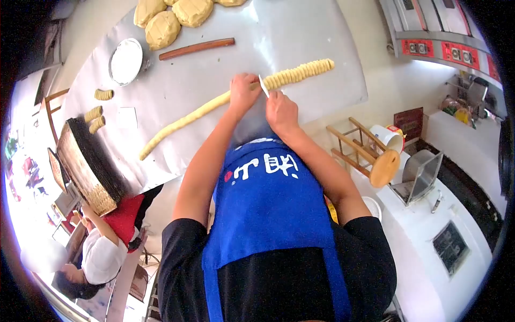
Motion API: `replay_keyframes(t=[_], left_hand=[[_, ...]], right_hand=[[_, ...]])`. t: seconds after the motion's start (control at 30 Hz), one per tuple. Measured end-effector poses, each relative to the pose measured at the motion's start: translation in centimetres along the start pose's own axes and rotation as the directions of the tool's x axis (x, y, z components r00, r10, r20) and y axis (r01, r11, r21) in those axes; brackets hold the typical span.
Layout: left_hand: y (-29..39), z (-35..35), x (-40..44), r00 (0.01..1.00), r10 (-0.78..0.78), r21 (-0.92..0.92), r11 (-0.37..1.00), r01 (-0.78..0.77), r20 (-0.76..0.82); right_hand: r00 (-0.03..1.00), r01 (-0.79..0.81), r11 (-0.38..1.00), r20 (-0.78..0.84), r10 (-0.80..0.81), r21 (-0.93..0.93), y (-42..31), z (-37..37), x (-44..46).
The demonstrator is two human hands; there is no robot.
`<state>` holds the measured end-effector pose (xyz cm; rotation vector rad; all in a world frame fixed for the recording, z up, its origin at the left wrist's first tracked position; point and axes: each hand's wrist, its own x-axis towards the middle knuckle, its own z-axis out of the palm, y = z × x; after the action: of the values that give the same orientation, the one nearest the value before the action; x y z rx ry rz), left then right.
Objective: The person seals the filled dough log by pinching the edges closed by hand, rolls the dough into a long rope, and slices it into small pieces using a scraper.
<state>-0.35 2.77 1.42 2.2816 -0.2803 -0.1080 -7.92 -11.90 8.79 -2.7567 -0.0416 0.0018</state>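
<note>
A long yellow dough rope [185, 123] lies slantwise across the metal tabletop. Its right part is cut into a row of thin dough slices [300, 73] that still stand close together. My left hand [244, 91] rests on the rope just left of the cut, its fingers curled down over the dough. In my right hand [281, 111] is a knife, gripped in a closed fist; its pale blade [264, 86] stands at the cut, between my left fingers and the slices. The blade's lower edge is hidden against the dough.
On the metal table [236, 64] are a brown rolling pin [197, 48], a bowl of white powder [125, 61] and several large dough lumps [162, 30]. Short sliced dough pieces [104, 95] lie left, near a woven tray [88, 166]. A wooden stool [383, 167] stands right; another person [102, 252] is lower left.
</note>
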Motion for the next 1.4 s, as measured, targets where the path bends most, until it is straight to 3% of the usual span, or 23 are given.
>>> replay_keyframes(t=[0.13, 0.2, 0.33, 0.4, 0.43, 0.5, 0.57, 0.63, 0.67, 0.87, 1.0, 1.07, 1.13, 1.17, 1.23, 1.3, 1.33, 1.4], left_hand=[[0.0, 0.0, 0.2, 0.999, -0.033, -0.019, 0.999, 0.034, 0.027], [0.5, -0.1, 0.0, 0.999, -0.038, 0.003, 0.999, 0.038, 0.012], [0.3, 0.1, -0.3, 0.998, -0.066, -0.014, 0.998, 0.066, 0.02], [-0.3, 0.3, 0.0, 0.997, -0.056, -0.029, 0.998, 0.058, 0.051], [-0.5, 0.3, 0.0, 0.997, -0.063, -0.025, 0.998, 0.064, 0.041], [-0.5, 0.2, -0.7, 0.995, -0.096, -0.21, 0.973, 0.091, -0.012], [0.1, -1.0, -0.9, 0.993, -0.119, -0.177, 0.977, 0.117, 0.002], [0.5, -1.4, -1.2, 0.999, -0.021, 0.03, 0.999, 0.022, -0.032], [0.7, -1.5, -1.2, 0.999, -0.034, 0.022, 0.999, 0.035, -0.04], [0.9, -1.6, -1.0, 0.999, -0.051, 0.067, 0.996, 0.051, 0.008], [0.4, -1.4, -1.2, 0.999, -0.05, 0.049, 0.998, 0.05, 0.003], [-0.2, -1.4, -0.8, 0.999, -0.051, 0.055, 0.997, 0.051, -0.001], [-0.5, -1.5, -1.0, 0.997, -0.071, -0.151, 0.986, 0.064, -0.043], [-0.7, -1.5, -1.1, 0.997, -0.063, -0.152, 0.987, 0.056, -0.044], [-0.3, -2.4, -1.4, 1.0, -0.005, 0.084, 0.996, 0.004, 0.007], [-0.1, -2.7, -1.4, 0.999, -0.024, 0.075, 0.997, 0.022, 0.026], [0.0, -2.7, -1.4, 0.998, -0.034, 0.072, 0.997, 0.031, 0.051], [0.2, -2.6, -1.3, 0.998, -0.046, 0.069, 0.997, 0.043, 0.051]], right_hand=[[1.0, -0.012, 1.0, 0.023, 0.012, -0.021, -0.4, -1.0, 1.4], [0.978, 0.005, 0.998, 0.207, 0.008, -0.062, -0.5, -2.0, 2.5], [0.942, 0.002, 0.994, 0.333, 0.033, -0.106, -0.4, -0.8, 4.2], [0.988, -0.077, 0.995, 0.13, 0.084, -0.057, -0.3, 1.7, 3.8], [0.989, -0.065, 0.996, 0.133, 0.072, -0.054, -0.2, 1.9, 3.9], [0.978, -0.134, 0.99, 0.155, 0.138, -0.034, 0.6, 1.4, 3.5], [0.987, -0.113, 0.994, 0.118, 0.11, 0.012, 1.3, 0.8, 3.1], [0.998, -0.064, 0.992, 0.03, 0.061, 0.105, 1.0, -1.2, 2.6], [0.999, -0.046, 0.99, 0.015, 0.044, 0.135, 0.8, -1.6, 2.4], [0.942, 0.007, 0.989, 0.332, 0.044, -0.151, -1.1, -1.8, 4.3], [0.94, -0.01, 0.983, 0.333, 0.072, -0.183, -1.9, 0.5, 4.4], [0.978, -0.056, 0.99, 0.191, 0.08, -0.129, -1.3, 2.4, 4.0], [0.975, -0.079, 0.991, 0.198, 0.1, -0.111, -1.0, 1.6, 4.0], [0.971, -0.103, 0.99, 0.206, 0.121, -0.096, -0.7, 1.0, 4.0], [0.986, -0.093, 0.993, 0.132, 0.102, -0.072, -0.8, -0.3, 3.4], [0.997, -0.027, 1.0, 0.079, 0.027, 0.002, -1.0, -1.5, 3.0], [0.996, -0.028, 1.0, 0.085, 0.028, -0.003, -1.2, -1.8, 3.2], [0.957, 0.029, 0.989, 0.29, 0.015, -0.146, -2.2, -1.7, 3.8]])
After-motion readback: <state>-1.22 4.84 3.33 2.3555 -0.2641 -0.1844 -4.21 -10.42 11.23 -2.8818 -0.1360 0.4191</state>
